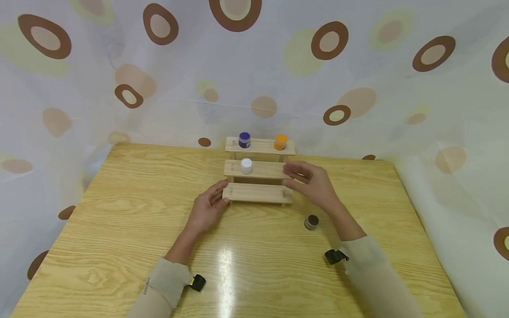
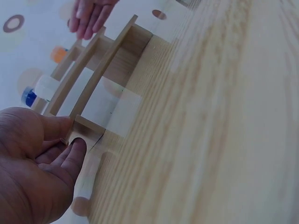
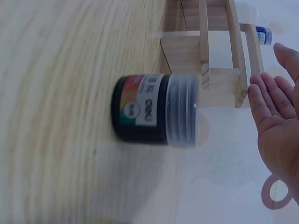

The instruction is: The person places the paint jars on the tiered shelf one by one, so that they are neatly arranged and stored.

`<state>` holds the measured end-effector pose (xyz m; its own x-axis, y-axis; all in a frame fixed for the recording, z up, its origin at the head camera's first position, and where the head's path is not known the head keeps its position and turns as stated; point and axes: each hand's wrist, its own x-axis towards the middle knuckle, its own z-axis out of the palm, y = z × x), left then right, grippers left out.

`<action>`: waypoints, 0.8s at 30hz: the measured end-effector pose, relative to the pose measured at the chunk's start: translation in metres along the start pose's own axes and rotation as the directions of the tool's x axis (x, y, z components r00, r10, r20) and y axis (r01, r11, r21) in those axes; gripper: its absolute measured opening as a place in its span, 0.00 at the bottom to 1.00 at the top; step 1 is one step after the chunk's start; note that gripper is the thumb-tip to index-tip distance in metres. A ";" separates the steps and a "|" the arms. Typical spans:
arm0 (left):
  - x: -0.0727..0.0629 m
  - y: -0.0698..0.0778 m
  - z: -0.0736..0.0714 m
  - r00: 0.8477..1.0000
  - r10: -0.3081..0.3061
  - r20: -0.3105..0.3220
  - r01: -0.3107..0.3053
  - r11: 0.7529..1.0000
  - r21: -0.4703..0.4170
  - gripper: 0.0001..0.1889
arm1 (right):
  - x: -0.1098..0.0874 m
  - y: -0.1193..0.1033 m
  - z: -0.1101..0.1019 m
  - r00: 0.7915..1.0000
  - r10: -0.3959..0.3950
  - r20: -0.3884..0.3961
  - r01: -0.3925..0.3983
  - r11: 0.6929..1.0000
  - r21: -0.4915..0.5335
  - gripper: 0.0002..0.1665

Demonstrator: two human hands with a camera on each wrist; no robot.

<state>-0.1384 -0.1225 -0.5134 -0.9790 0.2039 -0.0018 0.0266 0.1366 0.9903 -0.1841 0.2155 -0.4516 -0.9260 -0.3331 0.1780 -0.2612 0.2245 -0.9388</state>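
Observation:
A three-tier wooden stand (image 1: 258, 193) stands near the back of the table. My left hand (image 1: 204, 211) is at the left end of its lowest tier, pinching that end between thumb and fingers (image 2: 77, 151). At the right end of the middle tier, my right hand (image 1: 314, 184) reaches in with fingers extended, the fingertips (image 3: 254, 88) against the board's end and the thumb apart. On the top tier sit a purple-blue jar (image 1: 244, 140) and an orange jar (image 1: 280, 141). A white jar (image 1: 246, 166) sits on the middle tier.
A dark jar with a clear lid (image 3: 140, 109) stands on the wooden table (image 1: 131, 229), right of the stand and near my right forearm. Behind the table hangs a white cloth with brown ring patterns (image 1: 179, 110).

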 end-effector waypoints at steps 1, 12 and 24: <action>0.000 0.000 -0.001 1.000 0.001 0.002 -0.001 1.000 0.004 0.30 | -0.003 0.000 -0.002 1.000 -0.001 -0.007 0.001 1.000 -0.002 0.28; 0.002 -0.001 -0.003 1.000 0.001 0.009 -0.001 1.000 -0.004 0.30 | -0.039 -0.002 -0.017 1.000 0.007 -0.028 -0.008 1.000 -0.018 0.29; 0.000 -0.002 -0.004 1.000 0.002 0.020 -0.002 1.000 -0.005 0.30 | -0.087 0.016 -0.024 0.996 0.093 0.011 -0.092 0.994 -0.061 0.30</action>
<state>-0.1394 -0.1263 -0.5150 -0.9748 0.2231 -0.0021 0.0278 0.1308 0.9910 -0.1147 0.2702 -0.4745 -0.9431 -0.3211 0.0868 -0.1911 0.3096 -0.9315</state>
